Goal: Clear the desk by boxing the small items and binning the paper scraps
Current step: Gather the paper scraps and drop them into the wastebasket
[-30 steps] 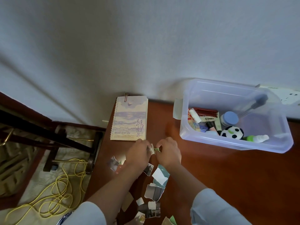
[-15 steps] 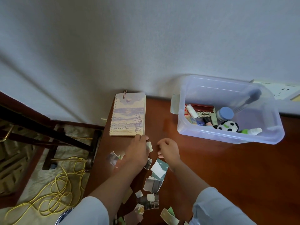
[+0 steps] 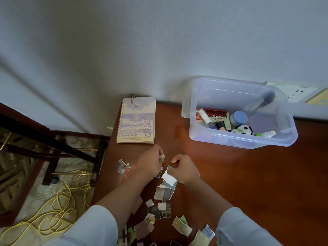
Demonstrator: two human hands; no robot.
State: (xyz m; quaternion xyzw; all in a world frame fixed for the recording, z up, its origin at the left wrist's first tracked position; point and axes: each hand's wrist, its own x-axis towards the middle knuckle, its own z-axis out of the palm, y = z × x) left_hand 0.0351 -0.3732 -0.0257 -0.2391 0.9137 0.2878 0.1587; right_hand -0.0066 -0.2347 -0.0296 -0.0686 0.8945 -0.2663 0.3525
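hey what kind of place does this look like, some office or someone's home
Probably a home, at a wooden desk against a plain wall. A clear plastic box holds toiletries and a toy ball, a Moon And Sea notebook lies beside it, and yellow cable trails over the floor.

"Moon And Sea" on the spiral notebook (image 3: 136, 120) cover, beside unreadable vertical characters
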